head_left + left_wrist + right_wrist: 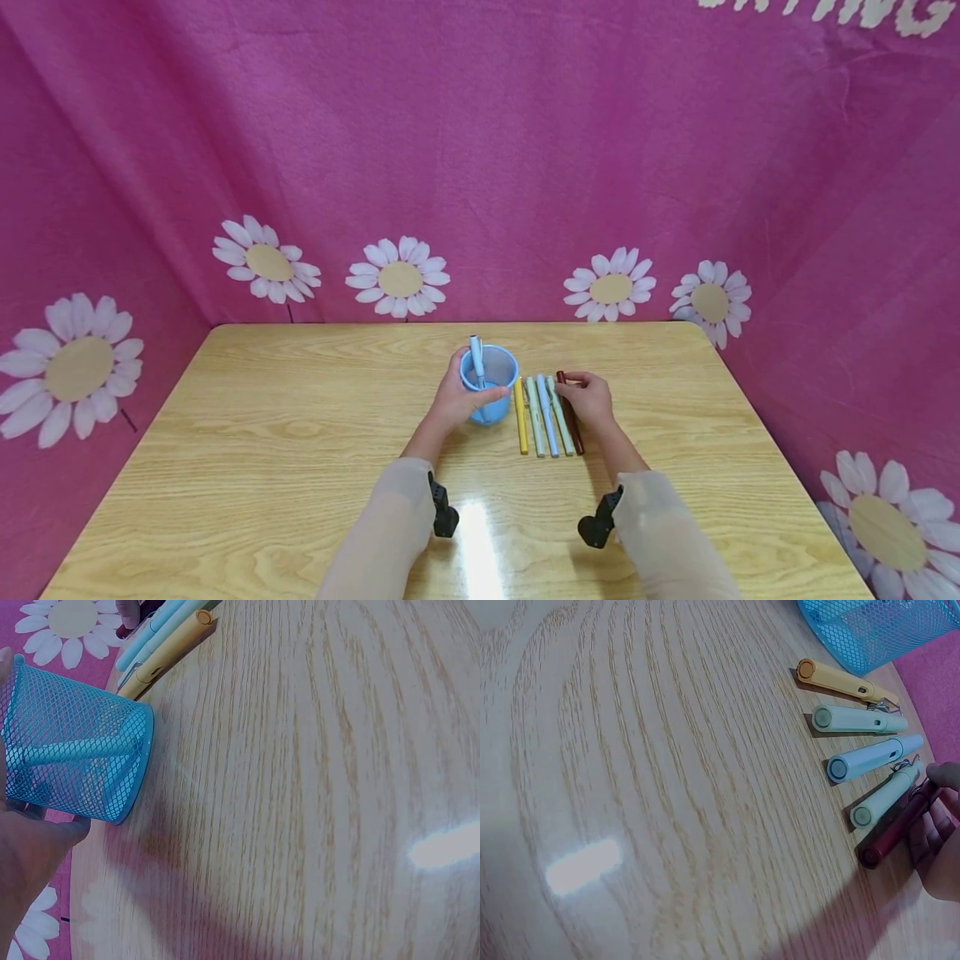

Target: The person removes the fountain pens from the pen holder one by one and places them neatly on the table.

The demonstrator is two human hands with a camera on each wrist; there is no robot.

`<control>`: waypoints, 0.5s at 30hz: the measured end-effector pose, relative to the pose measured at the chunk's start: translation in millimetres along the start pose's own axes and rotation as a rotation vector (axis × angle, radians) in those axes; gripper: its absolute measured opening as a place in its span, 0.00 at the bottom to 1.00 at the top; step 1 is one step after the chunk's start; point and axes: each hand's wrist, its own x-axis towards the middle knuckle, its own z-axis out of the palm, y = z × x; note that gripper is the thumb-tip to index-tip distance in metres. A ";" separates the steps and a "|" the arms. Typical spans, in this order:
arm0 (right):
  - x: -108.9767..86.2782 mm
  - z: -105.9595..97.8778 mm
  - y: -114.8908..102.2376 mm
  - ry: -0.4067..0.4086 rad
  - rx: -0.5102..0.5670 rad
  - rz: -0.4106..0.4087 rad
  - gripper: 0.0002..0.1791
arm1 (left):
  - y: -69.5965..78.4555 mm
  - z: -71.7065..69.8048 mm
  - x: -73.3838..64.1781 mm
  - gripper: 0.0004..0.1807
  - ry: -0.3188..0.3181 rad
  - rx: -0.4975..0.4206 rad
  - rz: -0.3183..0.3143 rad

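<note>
My left hand [452,402] grips a blue mesh pen cup [82,727], thumb across its near side and fingers around the back. One light blue pen [477,357] leans inside the cup, its cap end above the rim. To the right, a row of capped pens lies side by side: a yellow pen [521,421], a pale green pen [855,720], a light blue pen [874,758] and another pale green pen [889,796]. At the row's right end my right hand [591,402] pinches a dark red pen [895,834] near its far end, thumb on top.
The wooden table [300,467] has its far edge a short way behind the cup and pens. Pink cloth [487,167] with printed white daisies hangs behind and at both sides. A bright light reflection lies on the tabletop between the forearms.
</note>
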 end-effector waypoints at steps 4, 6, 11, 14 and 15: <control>1.2 0.5 2.0 0.002 -0.021 0.005 0.19 | -0.7 0.0 0.6 0.52 0.002 0.007 0.000; 2.1 1.0 2.4 0.003 -0.028 0.011 0.19 | -1.1 0.0 1.1 0.52 0.003 0.012 -0.003; 1.9 2.0 2.9 0.005 -0.050 0.017 0.19 | -0.3 -0.1 0.6 0.52 0.001 0.004 -0.002; 0.5 2.2 3.4 0.002 -0.057 0.015 0.19 | 0.1 -0.1 0.0 0.52 0.000 -0.003 0.000; -0.1 2.4 3.5 0.000 -0.059 0.015 0.19 | 0.2 -0.2 -0.2 0.52 0.000 -0.005 0.001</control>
